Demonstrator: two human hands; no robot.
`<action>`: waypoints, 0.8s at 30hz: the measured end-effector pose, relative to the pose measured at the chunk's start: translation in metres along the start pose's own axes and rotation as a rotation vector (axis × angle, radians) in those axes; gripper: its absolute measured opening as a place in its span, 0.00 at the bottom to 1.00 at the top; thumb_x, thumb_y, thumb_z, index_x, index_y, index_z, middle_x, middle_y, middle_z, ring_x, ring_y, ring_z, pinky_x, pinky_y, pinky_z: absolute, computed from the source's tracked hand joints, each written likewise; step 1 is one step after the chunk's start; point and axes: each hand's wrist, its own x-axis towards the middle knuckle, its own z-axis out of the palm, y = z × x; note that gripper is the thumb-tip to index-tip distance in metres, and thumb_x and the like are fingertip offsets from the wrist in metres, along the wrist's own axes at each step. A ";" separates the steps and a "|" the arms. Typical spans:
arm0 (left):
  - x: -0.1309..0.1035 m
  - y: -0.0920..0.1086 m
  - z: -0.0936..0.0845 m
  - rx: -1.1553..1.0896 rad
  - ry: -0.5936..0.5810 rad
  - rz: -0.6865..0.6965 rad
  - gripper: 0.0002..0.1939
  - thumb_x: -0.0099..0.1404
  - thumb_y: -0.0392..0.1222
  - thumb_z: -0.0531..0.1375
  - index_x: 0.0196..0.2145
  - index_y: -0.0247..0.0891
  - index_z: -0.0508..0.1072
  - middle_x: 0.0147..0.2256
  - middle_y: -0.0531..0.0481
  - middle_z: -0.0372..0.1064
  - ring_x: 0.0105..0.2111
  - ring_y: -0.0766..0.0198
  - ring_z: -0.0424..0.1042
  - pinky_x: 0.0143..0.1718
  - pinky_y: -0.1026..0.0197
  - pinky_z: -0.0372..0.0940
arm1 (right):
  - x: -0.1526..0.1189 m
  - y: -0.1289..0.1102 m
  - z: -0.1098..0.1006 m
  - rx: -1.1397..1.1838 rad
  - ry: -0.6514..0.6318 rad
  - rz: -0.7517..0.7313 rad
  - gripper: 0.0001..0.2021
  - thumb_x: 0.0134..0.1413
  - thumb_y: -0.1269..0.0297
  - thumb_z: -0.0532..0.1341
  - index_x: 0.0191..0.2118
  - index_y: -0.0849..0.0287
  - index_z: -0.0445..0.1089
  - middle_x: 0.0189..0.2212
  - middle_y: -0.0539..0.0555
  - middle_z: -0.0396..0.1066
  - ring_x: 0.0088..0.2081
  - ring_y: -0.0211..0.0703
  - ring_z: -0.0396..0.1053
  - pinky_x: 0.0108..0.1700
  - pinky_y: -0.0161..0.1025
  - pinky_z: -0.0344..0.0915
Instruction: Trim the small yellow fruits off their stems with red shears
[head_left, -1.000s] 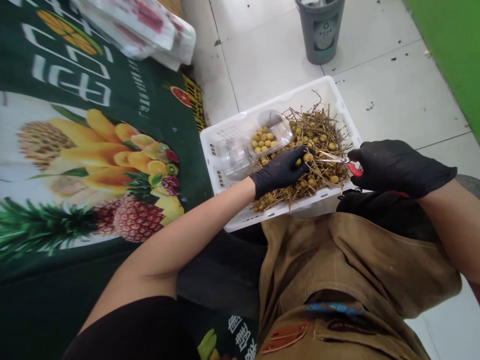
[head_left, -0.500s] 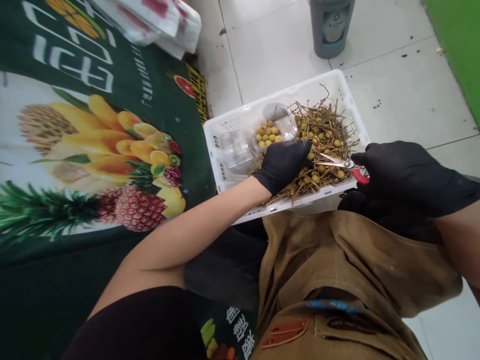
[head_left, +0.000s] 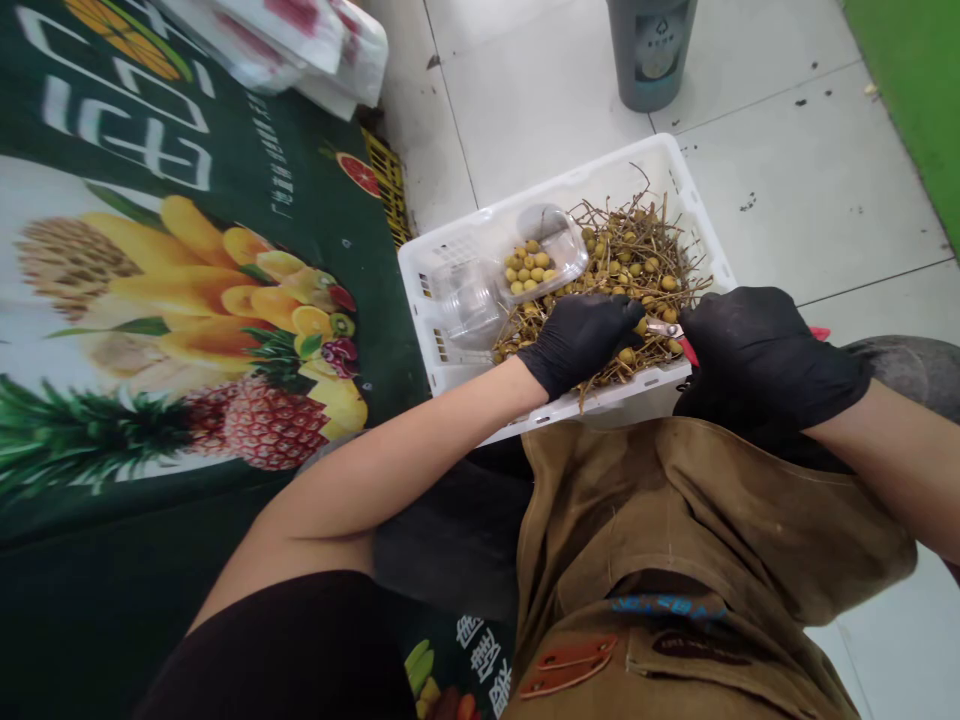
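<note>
My left fingers (head_left: 616, 314) clasp one fruit (head_left: 641, 327); my right fingers (head_left: 699, 318) grip one pair of scissors (head_left: 664, 328), blades beside that fruit; one white crate (head_left: 466, 242) beneath holds one fruit-bearing clear tub (head_left: 570, 246).

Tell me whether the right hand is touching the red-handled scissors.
Touching. The head view shows the black-gloved right hand closed around the red-handled scissors, with their metal end emerging from its grip.
</note>
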 end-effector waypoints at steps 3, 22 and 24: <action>0.006 -0.012 0.012 -0.120 0.045 -0.040 0.10 0.78 0.46 0.69 0.50 0.38 0.86 0.41 0.40 0.86 0.41 0.49 0.84 0.41 0.54 0.68 | 0.005 0.002 0.005 0.002 0.018 0.003 0.17 0.70 0.72 0.59 0.51 0.62 0.87 0.46 0.71 0.86 0.45 0.61 0.84 0.41 0.45 0.68; 0.006 -0.154 0.032 -0.589 0.313 -0.631 0.18 0.71 0.61 0.66 0.40 0.44 0.73 0.35 0.45 0.77 0.38 0.53 0.73 0.40 0.53 0.68 | 0.002 0.050 0.012 0.012 0.128 0.228 0.19 0.72 0.60 0.60 0.56 0.65 0.82 0.50 0.72 0.84 0.47 0.62 0.84 0.40 0.47 0.64; 0.002 -0.165 0.034 -0.257 0.267 -0.638 0.13 0.72 0.52 0.67 0.45 0.41 0.77 0.41 0.40 0.80 0.45 0.46 0.75 0.47 0.47 0.70 | 0.001 0.053 0.007 0.013 0.119 0.230 0.18 0.74 0.59 0.59 0.56 0.65 0.82 0.49 0.72 0.84 0.46 0.61 0.83 0.39 0.48 0.63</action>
